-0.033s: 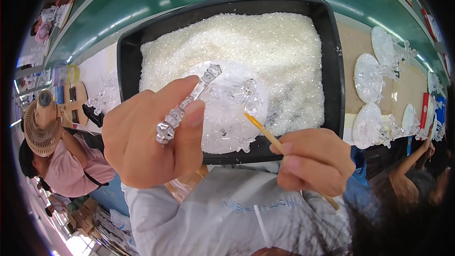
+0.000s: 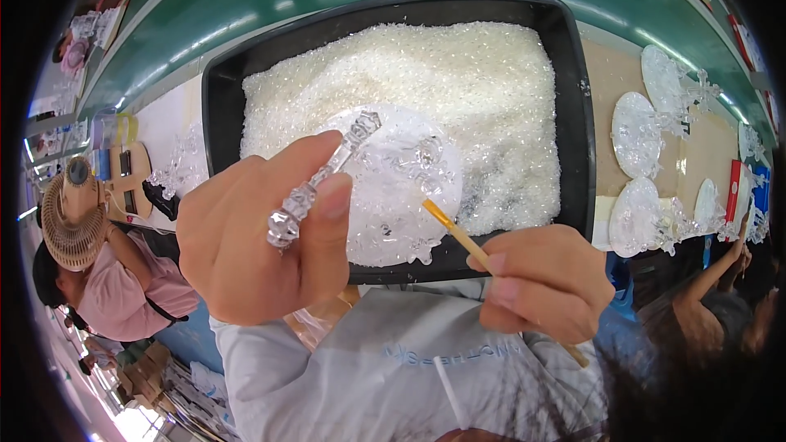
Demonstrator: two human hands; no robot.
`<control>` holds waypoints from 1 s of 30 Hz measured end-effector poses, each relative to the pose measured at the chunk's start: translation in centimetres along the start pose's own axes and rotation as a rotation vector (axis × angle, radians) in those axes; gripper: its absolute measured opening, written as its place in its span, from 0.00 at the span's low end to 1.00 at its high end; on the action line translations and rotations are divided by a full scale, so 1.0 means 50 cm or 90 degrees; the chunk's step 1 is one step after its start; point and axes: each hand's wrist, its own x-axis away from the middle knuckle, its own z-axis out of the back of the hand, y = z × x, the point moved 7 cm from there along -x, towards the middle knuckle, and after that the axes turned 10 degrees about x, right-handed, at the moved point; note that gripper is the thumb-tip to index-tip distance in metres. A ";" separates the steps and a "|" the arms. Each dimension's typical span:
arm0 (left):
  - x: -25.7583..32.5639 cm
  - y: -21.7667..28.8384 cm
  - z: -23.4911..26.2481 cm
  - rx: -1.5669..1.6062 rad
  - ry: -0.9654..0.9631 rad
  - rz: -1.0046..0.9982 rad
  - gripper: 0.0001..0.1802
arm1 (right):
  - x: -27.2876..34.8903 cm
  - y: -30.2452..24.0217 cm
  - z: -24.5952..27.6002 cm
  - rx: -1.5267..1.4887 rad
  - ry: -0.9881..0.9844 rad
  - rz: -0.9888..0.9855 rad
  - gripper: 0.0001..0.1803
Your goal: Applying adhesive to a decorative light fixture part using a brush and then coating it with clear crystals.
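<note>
My left hand (image 2: pixel 262 233) is closed around a clear, faceted stem (image 2: pixel 332 165), its beaded ends showing past the thumb and fingers. Behind the stem lies a round, frosted, see-through disc (image 2: pixel 377 233) with clear ornament parts on it. Whether stem and disc are joined, I cannot tell. My right hand (image 2: pixel 544 282) pinches a thin wooden paintbrush (image 2: pixel 467 243). Its amber tip is over the disc's right part as I see it, and whether it touches anything is unclear.
A black tray (image 2: pixel 583 139) full of glittering clear flakes (image 2: pixel 491 82) stands before me. To the right, clear discs with ornaments (image 2: pixel 637 135) rest on a brown board. At the left are a beige fan (image 2: pixel 74 221) and a person in pink (image 2: pixel 123 286). Another person sits far right.
The brush in my right hand has shifted very slightly downward. My left hand and the stem are almost still.
</note>
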 end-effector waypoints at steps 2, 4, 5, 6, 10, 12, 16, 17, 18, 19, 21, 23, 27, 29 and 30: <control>0.001 -0.004 0.001 0.009 0.008 -0.006 0.08 | 0.001 0.003 -0.003 -0.040 -0.004 0.002 0.12; 0.002 -0.003 0.002 0.020 0.017 -0.013 0.09 | 0.003 0.004 -0.007 -0.058 0.001 -0.013 0.12; 0.001 -0.002 0.003 0.015 0.019 -0.011 0.09 | -0.001 0.004 0.005 -0.057 0.002 -0.014 0.12; 0.001 -0.001 0.003 0.010 0.022 -0.008 0.09 | -0.007 0.005 0.003 -0.058 -0.102 -0.017 0.13; 0.001 -0.005 -0.003 0.027 0.025 0.002 0.08 | 0.010 0.005 0.000 -0.066 -0.092 -0.010 0.15; 0.002 -0.003 -0.001 0.033 0.057 -0.019 0.08 | 0.006 0.008 -0.001 -0.074 -0.109 -0.008 0.15; 0.003 0.001 0.005 0.022 0.032 -0.019 0.08 | 0.005 0.007 -0.001 -0.115 -0.121 -0.010 0.14; 0.003 0.003 0.007 0.021 0.035 -0.017 0.07 | 0.002 0.004 -0.004 -0.117 -0.120 -0.009 0.14; 0.003 0.001 0.006 0.024 0.038 -0.013 0.07 | -0.002 0.006 -0.009 -0.099 -0.117 -0.026 0.13; 0.003 0.000 0.004 0.025 0.039 -0.011 0.07 | -0.004 0.010 -0.012 -0.082 -0.114 -0.042 0.13; 0.000 -0.005 0.000 0.039 0.017 0.017 0.07 | -0.001 0.013 -0.003 -0.106 -0.121 -0.038 0.13; -0.005 -0.004 0.000 0.035 0.011 0.008 0.07 | 0.002 0.011 -0.009 -0.133 -0.127 -0.033 0.13; 0.007 -0.006 0.003 0.052 0.018 0.002 0.08 | -0.001 0.013 -0.011 -0.107 -0.110 -0.065 0.12; 0.006 -0.004 0.007 0.046 0.022 -0.002 0.09 | -0.008 0.016 -0.005 -0.106 -0.164 -0.079 0.12; 0.007 -0.005 0.007 0.042 0.024 -0.006 0.10 | -0.009 0.021 -0.001 -0.136 -0.165 -0.079 0.11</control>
